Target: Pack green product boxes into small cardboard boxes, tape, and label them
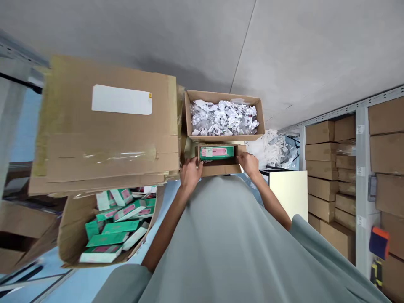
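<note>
A small open cardboard box (221, 170) stands close in front of my body. Inside it lies a green carton with a pink panel (217, 152), along its far side. My left hand (190, 173) grips the left end of the small box, thumb near the rim. At the opposite end, my right hand (248, 164) has its fingers closed on the right flap. Some fingertips of both hands are hidden by the cardboard.
Behind is a larger box (259, 110) full of crumpled white paper. Flattened cardboard (113, 147) is stacked on the left, above a big carton (71, 235) of green and white product boxes. Right, shelves (362, 168) hold brown boxes; white plastic wrapping (268, 147) lies nearer.
</note>
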The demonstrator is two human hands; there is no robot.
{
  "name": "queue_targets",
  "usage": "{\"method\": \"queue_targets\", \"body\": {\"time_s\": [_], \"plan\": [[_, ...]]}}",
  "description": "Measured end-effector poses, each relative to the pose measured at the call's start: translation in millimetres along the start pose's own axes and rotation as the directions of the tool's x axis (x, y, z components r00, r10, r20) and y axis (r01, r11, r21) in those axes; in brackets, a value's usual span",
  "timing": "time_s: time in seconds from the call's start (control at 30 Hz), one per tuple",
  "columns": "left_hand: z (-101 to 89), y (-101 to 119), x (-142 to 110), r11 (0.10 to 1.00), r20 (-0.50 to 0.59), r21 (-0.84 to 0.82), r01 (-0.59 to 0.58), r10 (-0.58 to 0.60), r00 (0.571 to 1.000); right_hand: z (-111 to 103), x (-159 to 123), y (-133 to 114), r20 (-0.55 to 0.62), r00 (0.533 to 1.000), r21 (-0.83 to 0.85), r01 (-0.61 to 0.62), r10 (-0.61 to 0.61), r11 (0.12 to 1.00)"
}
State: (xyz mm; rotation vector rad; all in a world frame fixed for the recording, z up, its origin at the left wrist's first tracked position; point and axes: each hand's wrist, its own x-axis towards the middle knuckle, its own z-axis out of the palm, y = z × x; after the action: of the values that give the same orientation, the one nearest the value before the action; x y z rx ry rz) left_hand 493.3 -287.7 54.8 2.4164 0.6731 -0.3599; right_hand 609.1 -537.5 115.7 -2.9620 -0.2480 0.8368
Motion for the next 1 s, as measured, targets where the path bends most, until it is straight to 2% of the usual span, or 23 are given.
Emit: {"method": "queue_targets", "body": {"time_s": [0.17, 0.23, 0.3, 0.4, 0.5, 0.57, 0.67, 0.8, 0.9, 1.0], "plan": [[-21.5, 30.6, -2.9, 0.975, -0.210, -0.153, -0.162, 0.128, 0.969, -65.2, 29.7, -7.0, -0.242, 0.966, 0.057, 0.111, -0.094, 0.992], [-32.6, 47.5, 5.0, 0.958, -0.249, -0.191, -0.215, 0.164, 0.955, -88.0, 52.1, -11.8, -0.271, 0.955, 0.036, 0.139, -0.124, 0.990], [-42.5, 64.0, 16.7, 0.943, -0.270, -0.215, -0.255, 0.194, 0.943, -103.9, 78.3, -18.6, -0.244, 0.958, -0.003, 0.157, -0.152, 0.988], [-52.5, 85.0, 32.7, 0.930, -0.288, -0.223, -0.292, 0.224, 0.931, -112.1, 115.5, -33.4, -0.138, 0.968, -0.072, 0.201, -0.209, 0.977], [-55.9, 99.9, 37.5, 0.927, -0.296, -0.224, -0.301, 0.229, 0.927, -106.7, 140.2, -50.3, -0.043, 0.968, -0.141, 0.238, -0.246, 0.961], [-55.1, 105.7, 34.4, 0.928, -0.291, -0.230, -0.292, 0.221, 0.931, -100.7, 148.3, -58.8, -0.029, 0.968, -0.174, 0.240, -0.248, 0.955], [-51.4, 106.9, 26.0, 0.930, -0.279, -0.243, -0.275, 0.204, 0.938, -95.2, 151.1, -63.4, -0.046, 0.966, -0.189, 0.243, -0.256, 0.951], [-47.2, 96.2, 17.6, 0.930, -0.276, -0.266, -0.254, 0.179, 0.944, -96.7, 142.4, -57.2, -0.107, 0.965, -0.156, 0.222, -0.240, 0.962], [-47.5, 86.8, 12.8, 0.930, -0.284, -0.286, -0.231, 0.148, 0.947, -101.5, 122.8, -48.4, -0.184, 0.952, -0.088, 0.233, -0.246, 0.968], [-50.6, 80.8, 5.0, 0.916, -0.296, -0.326, -0.233, 0.135, 0.946, -103.8, 86.7, -39.6, -0.269, 0.929, -0.004, 0.264, -0.255, 0.965]]}}
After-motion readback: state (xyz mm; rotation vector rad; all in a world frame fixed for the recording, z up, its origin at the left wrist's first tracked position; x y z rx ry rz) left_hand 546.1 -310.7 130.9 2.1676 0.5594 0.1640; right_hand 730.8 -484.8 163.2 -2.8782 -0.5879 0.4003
